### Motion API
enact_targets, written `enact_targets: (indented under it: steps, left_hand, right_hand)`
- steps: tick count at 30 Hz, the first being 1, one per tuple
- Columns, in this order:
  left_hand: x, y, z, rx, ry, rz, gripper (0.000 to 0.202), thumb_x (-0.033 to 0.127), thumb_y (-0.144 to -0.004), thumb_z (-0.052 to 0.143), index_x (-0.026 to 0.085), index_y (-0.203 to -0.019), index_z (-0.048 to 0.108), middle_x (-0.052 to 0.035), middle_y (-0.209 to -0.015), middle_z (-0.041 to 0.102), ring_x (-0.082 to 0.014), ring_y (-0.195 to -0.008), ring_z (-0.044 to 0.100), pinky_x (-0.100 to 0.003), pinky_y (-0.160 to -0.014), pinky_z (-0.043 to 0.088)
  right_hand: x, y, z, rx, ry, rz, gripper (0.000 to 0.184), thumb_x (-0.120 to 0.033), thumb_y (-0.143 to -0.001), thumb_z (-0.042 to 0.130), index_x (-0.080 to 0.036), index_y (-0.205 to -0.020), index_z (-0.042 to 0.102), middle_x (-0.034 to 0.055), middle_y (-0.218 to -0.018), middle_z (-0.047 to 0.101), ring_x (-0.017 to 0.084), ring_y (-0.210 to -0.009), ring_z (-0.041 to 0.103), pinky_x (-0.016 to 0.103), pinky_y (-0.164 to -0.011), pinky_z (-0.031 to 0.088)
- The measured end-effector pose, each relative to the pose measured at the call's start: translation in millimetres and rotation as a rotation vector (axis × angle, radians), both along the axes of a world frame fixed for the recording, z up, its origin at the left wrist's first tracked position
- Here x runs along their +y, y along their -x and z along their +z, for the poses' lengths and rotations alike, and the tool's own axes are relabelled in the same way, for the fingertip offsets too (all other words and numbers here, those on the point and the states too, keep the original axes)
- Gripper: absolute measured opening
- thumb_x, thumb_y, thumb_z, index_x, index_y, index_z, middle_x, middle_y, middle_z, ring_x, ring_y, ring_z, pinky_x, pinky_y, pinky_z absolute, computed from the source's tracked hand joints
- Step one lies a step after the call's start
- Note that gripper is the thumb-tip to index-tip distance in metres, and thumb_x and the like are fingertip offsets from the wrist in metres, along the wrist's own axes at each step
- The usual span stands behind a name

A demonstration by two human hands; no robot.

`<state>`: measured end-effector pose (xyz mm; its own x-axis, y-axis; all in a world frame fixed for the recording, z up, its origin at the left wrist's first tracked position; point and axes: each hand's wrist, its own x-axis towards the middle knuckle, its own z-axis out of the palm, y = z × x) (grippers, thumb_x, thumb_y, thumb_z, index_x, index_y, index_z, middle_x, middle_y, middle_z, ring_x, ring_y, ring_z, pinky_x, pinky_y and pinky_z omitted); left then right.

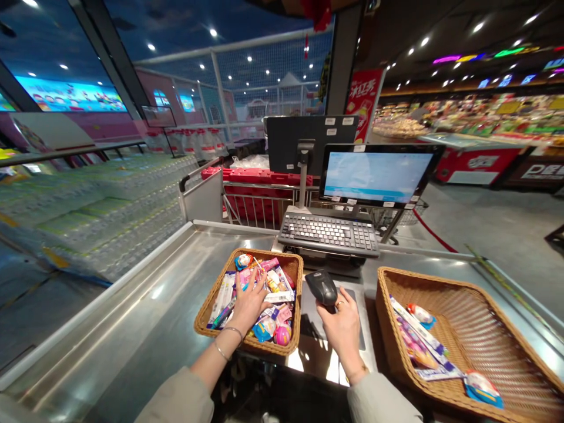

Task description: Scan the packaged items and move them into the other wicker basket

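Observation:
My left hand (247, 305) lies over the packed wicker basket (201, 320), its fingers spread on top of the goods. Around it are small colourful packets, a pink round item (283, 334), a blue-and-white wrapped sweet (264, 329) and another blue-and-orange one (243, 261). My right hand (342, 325) is closed round the handle of a black barcode scanner (322, 286), held just right of that basket. In a second wicker basket (476, 317) at the right lie a long purple-and-white package (420, 346) and two wrapped sweets, one (482, 388) near its front edge.
Behind the scanner stand a black keyboard (328, 232) and a lit monitor (374, 176), with a second screen (308, 138) seen from the back. The metal counter (154, 311) has a raised rim. Beyond it are a metal cart (255, 202) and stacked bottle packs (97, 205).

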<state>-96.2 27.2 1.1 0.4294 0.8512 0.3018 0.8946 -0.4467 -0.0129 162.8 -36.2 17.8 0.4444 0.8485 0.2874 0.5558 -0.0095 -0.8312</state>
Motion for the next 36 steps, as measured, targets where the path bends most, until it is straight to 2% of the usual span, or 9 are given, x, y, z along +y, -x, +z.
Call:
enact_targets:
  steps: [6,19,29,36]
  left_hand:
    - [2.0,0.0,7.4,-0.034,-0.059,-0.006,0.011,0.029,-0.088,0.068,0.026,-0.097,0.072,-0.0071,-0.149,0.054,-0.0357,-0.147,0.034,-0.078,-0.114,-0.005]
    - [15.7,-13.3,30.5,-0.118,-0.173,0.063,0.016,0.033,-0.09,0.064,0.026,-0.102,0.072,-0.0084,-0.146,0.056,-0.0376,-0.147,0.034,-0.079,-0.113,-0.007]
    - [23.5,-36.4,46.8,-0.15,-0.235,0.014,0.021,0.038,-0.091,0.062,0.026,-0.105,0.072,-0.0087,-0.146,0.056,-0.0387,-0.147,0.033,-0.077,-0.114,-0.006]
    - [27.6,-50.8,49.6,-0.189,-0.271,-0.037,0.019,0.037,-0.091,0.061,0.025,-0.101,0.073,-0.0099,-0.143,0.059,-0.0385,-0.148,0.03,-0.077,-0.114,-0.005]
  right_hand:
    - [0.4,-1.7,-2.3,-0.015,-0.012,-0.002,0.024,-0.041,-0.069,0.066,-0.021,-0.08,0.076,0.0113,-0.103,0.076,0.034,-0.129,0.051,0.048,-0.105,0.041]
    - [-3.0,0.3,5.6,-0.087,-0.084,0.035,0.017,-0.03,-0.07,0.064,-0.023,-0.081,0.075,0.0084,-0.108,0.075,0.034,-0.133,0.045,0.05,-0.108,0.04]
    - [-9.9,0.4,19.6,-0.196,-0.115,-0.005,0.021,-0.025,-0.071,0.064,-0.024,-0.088,0.076,0.006,-0.111,0.075,0.034,-0.133,0.045,0.052,-0.107,0.039]
    - [-15.2,-0.9,26.5,-0.255,-0.128,-0.003,0.021,-0.023,-0.072,0.064,-0.025,-0.089,0.076,0.0044,-0.113,0.075,0.034,-0.135,0.044,0.051,-0.108,0.038]
